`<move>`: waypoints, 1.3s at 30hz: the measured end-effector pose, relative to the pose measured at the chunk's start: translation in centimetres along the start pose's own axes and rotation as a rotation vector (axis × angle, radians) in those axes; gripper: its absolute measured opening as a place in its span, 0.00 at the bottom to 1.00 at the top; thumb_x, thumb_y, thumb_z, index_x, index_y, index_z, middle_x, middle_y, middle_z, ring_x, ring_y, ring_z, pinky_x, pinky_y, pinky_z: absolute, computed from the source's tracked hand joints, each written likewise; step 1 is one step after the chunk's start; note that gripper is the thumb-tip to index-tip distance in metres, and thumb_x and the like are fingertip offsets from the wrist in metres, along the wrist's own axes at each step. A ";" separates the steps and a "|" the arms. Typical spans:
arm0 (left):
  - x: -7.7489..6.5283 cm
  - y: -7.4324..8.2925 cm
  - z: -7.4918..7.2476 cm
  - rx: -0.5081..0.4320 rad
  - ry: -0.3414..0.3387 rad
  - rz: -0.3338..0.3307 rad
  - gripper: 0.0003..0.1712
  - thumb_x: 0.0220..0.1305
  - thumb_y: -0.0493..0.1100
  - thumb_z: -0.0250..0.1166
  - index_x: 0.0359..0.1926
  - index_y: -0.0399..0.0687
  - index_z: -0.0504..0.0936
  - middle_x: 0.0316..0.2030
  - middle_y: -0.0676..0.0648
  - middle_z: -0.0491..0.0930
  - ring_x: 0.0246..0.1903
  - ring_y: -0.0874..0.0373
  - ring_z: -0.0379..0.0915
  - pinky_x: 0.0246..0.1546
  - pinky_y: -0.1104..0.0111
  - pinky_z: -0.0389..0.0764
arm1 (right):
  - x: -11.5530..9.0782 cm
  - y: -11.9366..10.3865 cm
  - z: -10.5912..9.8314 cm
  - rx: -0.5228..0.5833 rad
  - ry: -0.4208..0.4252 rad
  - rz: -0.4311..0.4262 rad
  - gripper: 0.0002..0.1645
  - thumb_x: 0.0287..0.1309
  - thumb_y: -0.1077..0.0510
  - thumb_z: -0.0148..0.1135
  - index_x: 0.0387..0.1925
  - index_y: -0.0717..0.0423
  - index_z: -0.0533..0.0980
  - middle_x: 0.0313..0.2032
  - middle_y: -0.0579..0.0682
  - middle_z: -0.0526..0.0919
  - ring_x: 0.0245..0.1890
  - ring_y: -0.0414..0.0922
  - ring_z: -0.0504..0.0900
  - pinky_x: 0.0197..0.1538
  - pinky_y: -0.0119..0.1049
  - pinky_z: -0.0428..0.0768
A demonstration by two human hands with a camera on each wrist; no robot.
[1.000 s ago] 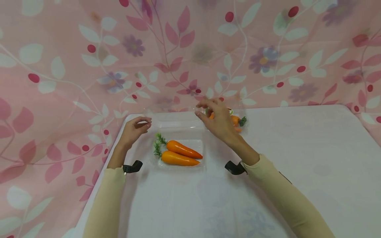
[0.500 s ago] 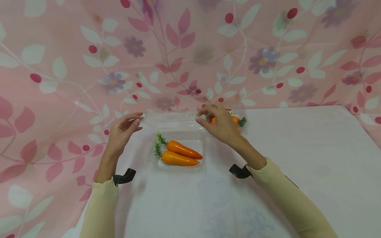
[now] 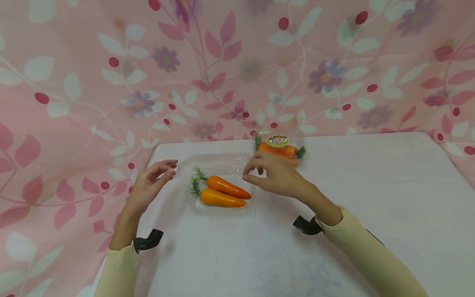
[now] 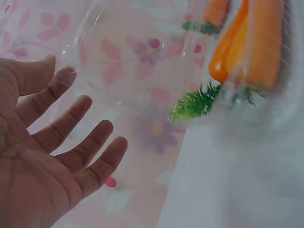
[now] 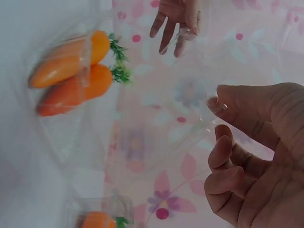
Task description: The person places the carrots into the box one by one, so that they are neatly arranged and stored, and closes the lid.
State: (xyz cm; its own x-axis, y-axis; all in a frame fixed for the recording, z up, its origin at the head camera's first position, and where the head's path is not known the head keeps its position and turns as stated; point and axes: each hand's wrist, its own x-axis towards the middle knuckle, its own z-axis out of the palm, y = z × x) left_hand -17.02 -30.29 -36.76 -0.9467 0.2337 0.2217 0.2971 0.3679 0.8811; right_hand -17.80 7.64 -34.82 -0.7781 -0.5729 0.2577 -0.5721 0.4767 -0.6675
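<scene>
Two orange toy carrots with green tops lie in a clear plastic box. Its clear hinged lid is tilted up over the box. At the lid's left corner my left hand pinches the edge between thumb and index finger; in the left wrist view that hand's other fingers are spread. My right hand pinches the opposite corner. In the right wrist view the right hand's thumb and index finger meet at the transparent lid edge, which is hard to make out.
Behind my right hand stands a second clear box with carrots inside and an oval label on top. Everything rests on a white-covered table. A pink floral cloth hangs along the back and left.
My left hand moved left to the lid's corner and took hold. Both hands then came down and toward me, tilting the lid toward the box. The second box's label came into view.
</scene>
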 end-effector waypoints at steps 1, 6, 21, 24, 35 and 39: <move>-0.4 -0.1 0.0 0.039 -0.013 -0.005 0.09 0.71 0.36 0.59 0.43 0.31 0.78 0.59 0.42 0.75 0.55 0.60 0.74 0.52 0.75 0.76 | -0.2 0.0 0.2 -0.021 -0.021 0.000 0.03 0.60 0.50 0.69 0.36 0.41 0.84 0.36 0.39 0.76 0.34 0.41 0.72 0.34 0.35 0.75; -1.8 -0.6 0.1 0.249 -0.115 -0.027 0.03 0.67 0.38 0.65 0.39 0.42 0.81 0.59 0.46 0.75 0.57 0.57 0.71 0.54 0.64 0.77 | -1.0 0.1 1.5 -0.102 -0.123 0.015 0.02 0.59 0.51 0.70 0.35 0.40 0.85 0.38 0.39 0.76 0.36 0.42 0.75 0.36 0.33 0.76; -2.8 -2.7 1.5 0.363 -0.191 -0.115 0.02 0.65 0.39 0.68 0.35 0.50 0.83 0.60 0.37 0.74 0.57 0.43 0.70 0.49 0.45 0.78 | -2.9 1.2 5.1 -0.174 -0.194 0.056 0.07 0.58 0.52 0.71 0.39 0.44 0.87 0.39 0.40 0.78 0.35 0.39 0.75 0.37 0.29 0.76; -2.9 -2.7 1.7 0.334 -0.188 -0.148 0.03 0.66 0.39 0.67 0.35 0.46 0.81 0.60 0.36 0.73 0.60 0.42 0.68 0.50 0.46 0.79 | -3.1 1.3 5.2 -0.170 -0.197 0.034 0.08 0.59 0.51 0.70 0.41 0.44 0.87 0.39 0.40 0.77 0.35 0.40 0.75 0.36 0.29 0.77; -3.1 -1.8 2.8 0.139 -0.177 -0.473 0.22 0.70 0.39 0.61 0.56 0.31 0.63 0.62 0.30 0.65 0.57 0.37 0.71 0.51 0.51 0.79 | -3.3 1.8 4.4 -0.019 -0.118 0.243 0.08 0.62 0.50 0.67 0.39 0.46 0.86 0.31 0.38 0.77 0.29 0.40 0.72 0.30 0.34 0.75; -3.1 -1.7 2.9 0.081 -0.162 -0.565 0.24 0.71 0.42 0.59 0.57 0.27 0.66 0.58 0.31 0.70 0.51 0.41 0.75 0.46 0.55 0.83 | -3.3 2.4 4.7 0.102 -0.127 0.342 0.13 0.62 0.47 0.66 0.32 0.50 0.85 0.26 0.41 0.78 0.28 0.43 0.73 0.28 0.35 0.74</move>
State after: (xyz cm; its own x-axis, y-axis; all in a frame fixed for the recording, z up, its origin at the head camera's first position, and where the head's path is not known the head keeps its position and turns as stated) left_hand -14.26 -29.00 -40.18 -0.9318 0.1141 -0.3446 -0.2324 0.5417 0.8078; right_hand -15.44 7.53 -40.59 -0.8776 -0.4732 -0.0771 -0.2507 0.5900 -0.7675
